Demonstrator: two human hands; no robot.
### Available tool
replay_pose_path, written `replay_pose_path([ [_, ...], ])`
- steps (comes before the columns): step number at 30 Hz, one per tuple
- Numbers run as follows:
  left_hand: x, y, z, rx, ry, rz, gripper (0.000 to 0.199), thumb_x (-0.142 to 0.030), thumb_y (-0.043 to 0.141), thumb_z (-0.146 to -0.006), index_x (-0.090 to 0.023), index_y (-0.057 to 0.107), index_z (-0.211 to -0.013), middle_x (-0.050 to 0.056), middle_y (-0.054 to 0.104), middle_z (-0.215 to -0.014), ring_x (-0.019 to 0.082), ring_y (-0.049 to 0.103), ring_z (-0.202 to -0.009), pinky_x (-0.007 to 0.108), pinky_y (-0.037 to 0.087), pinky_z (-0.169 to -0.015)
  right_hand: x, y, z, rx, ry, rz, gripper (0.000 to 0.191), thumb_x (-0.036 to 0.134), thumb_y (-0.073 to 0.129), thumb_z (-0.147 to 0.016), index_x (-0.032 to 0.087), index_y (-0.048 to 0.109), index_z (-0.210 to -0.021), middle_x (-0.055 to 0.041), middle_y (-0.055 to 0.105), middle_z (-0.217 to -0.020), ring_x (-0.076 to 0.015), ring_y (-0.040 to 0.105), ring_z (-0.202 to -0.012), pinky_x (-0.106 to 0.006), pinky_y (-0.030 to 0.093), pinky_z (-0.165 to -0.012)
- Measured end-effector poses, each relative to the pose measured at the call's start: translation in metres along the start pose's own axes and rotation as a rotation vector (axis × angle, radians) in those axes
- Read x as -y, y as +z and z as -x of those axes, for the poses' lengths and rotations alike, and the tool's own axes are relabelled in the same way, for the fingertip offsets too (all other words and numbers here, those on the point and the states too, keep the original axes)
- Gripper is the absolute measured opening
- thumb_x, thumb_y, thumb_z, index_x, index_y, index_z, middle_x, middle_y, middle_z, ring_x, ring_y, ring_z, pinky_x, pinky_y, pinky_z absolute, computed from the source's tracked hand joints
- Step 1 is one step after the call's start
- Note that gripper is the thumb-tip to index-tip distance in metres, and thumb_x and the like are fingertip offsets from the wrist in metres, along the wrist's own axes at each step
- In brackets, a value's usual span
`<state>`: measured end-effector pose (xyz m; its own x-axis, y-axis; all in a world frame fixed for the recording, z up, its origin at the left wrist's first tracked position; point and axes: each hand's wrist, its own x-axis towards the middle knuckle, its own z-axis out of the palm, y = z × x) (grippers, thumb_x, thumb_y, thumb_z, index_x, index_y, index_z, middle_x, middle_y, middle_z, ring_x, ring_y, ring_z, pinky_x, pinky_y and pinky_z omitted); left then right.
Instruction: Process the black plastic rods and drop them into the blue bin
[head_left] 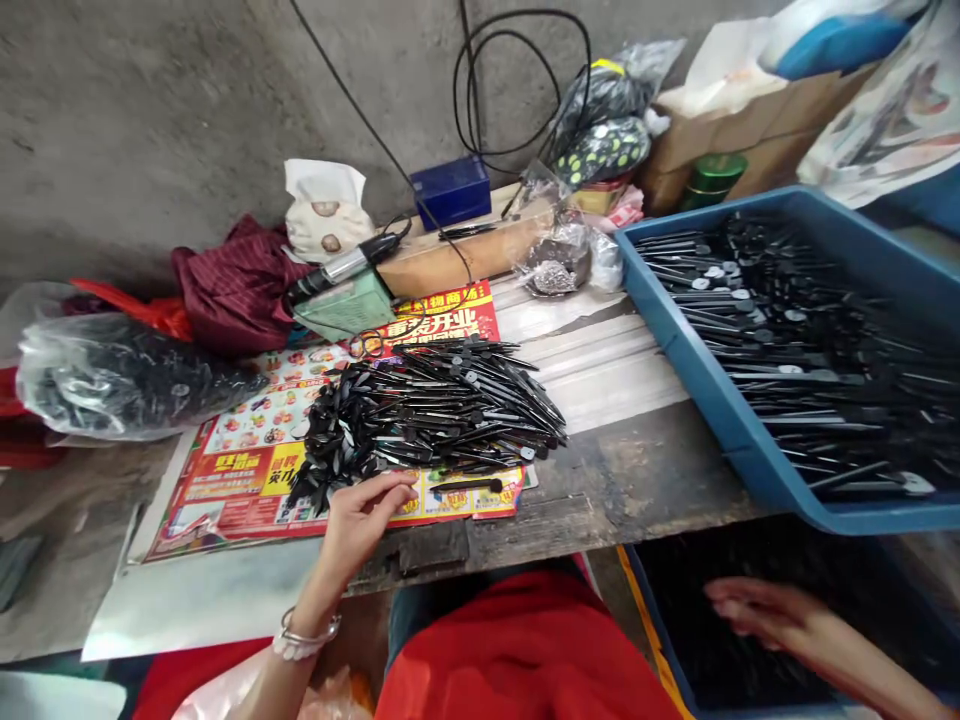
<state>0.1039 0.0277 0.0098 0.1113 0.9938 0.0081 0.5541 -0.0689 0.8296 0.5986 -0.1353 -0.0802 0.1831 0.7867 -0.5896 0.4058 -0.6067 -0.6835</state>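
Note:
A heap of thin black pointed pieces [450, 400], some with round flat heads, lies on a printed newspaper sheet [247, 490] on the table. My left hand [367, 510] is at the heap's front edge, with its fingers curled and pressed together; whatever they pinch, if anything, is hidden. Just to its right, a single black headed spike [466, 486] lies apart on the paper. My right hand [765, 610], a little blurred, hovers over a lower dark bin [675, 665] below the table's edge. Its fingers are stretched out, and nothing shows in them.
A large blue crate [720, 430] full of similar black spikes stands at the right. Behind the heap are a green box [349, 305] with a power tool [345, 268] on it and a blue box [451, 192]. A plastic bag of black parts [127, 375] sits at left.

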Motion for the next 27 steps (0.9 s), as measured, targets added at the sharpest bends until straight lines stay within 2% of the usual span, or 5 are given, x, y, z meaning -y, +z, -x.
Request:
replay_pose_path([
  [3,0.008,-0.001,0.002,-0.022,0.035,-0.020,0.019,-0.028,0.061,-0.083,-0.018,0.077,-0.083,0.005,0.078,-0.082,0.020,0.074,-0.077,0.026,0.060,-0.070,0.102,0.021,0.006,0.302,-0.231,0.015,0.037,0.053,0.063,-0.078,0.024,0.078,-0.096,-0.0106,0.075,-0.090,-0.0246,0.070,-0.072,-0.032,0.057,-0.061],
  [7,0.015,-0.009,0.010,-0.086,0.143,-0.079,0.019,-0.027,0.060,-0.085,-0.019,0.077,-0.082,0.005,0.078,-0.083,0.019,0.073,-0.076,0.026,0.059,-0.072,0.219,0.048,-0.048,-0.114,-0.648,0.281,0.034,0.045,0.060,-0.083,0.019,0.073,-0.101,-0.0097,0.074,-0.096,-0.0245,0.068,-0.083,-0.036,0.055,-0.076],
  [10,0.019,-0.018,0.022,-0.138,0.165,-0.099,0.019,-0.025,0.059,-0.086,-0.019,0.077,-0.083,0.005,0.078,-0.081,0.018,0.072,-0.071,0.025,0.058,-0.070,0.262,0.072,-0.101,-0.277,-0.716,0.555,0.031,0.040,0.063,-0.081,0.015,0.072,-0.097,-0.0104,0.073,-0.092,-0.0235,0.067,-0.074,-0.035,0.051,-0.072],
  [19,0.058,-0.049,0.043,-0.303,0.074,-0.205,0.017,-0.018,0.058,-0.087,-0.021,0.074,-0.087,0.004,0.076,-0.085,0.017,0.069,-0.079,0.028,0.054,-0.076,0.227,0.078,-0.147,-0.288,-0.770,0.652,0.022,0.042,0.073,-0.075,0.023,0.064,-0.068,-0.0027,0.064,-0.055,-0.0183,0.056,-0.046,-0.030,0.034,-0.046],
  [27,0.068,-0.054,0.034,-0.293,0.235,-0.345,0.015,-0.016,0.057,-0.090,-0.019,0.071,-0.093,0.006,0.071,-0.089,0.020,0.062,-0.089,0.036,0.051,-0.083,0.246,0.079,-0.063,-0.236,-0.483,0.091,0.035,0.054,0.076,-0.064,0.022,0.069,-0.078,-0.0073,0.067,-0.078,-0.0171,0.059,-0.064,-0.031,0.045,-0.058],
])
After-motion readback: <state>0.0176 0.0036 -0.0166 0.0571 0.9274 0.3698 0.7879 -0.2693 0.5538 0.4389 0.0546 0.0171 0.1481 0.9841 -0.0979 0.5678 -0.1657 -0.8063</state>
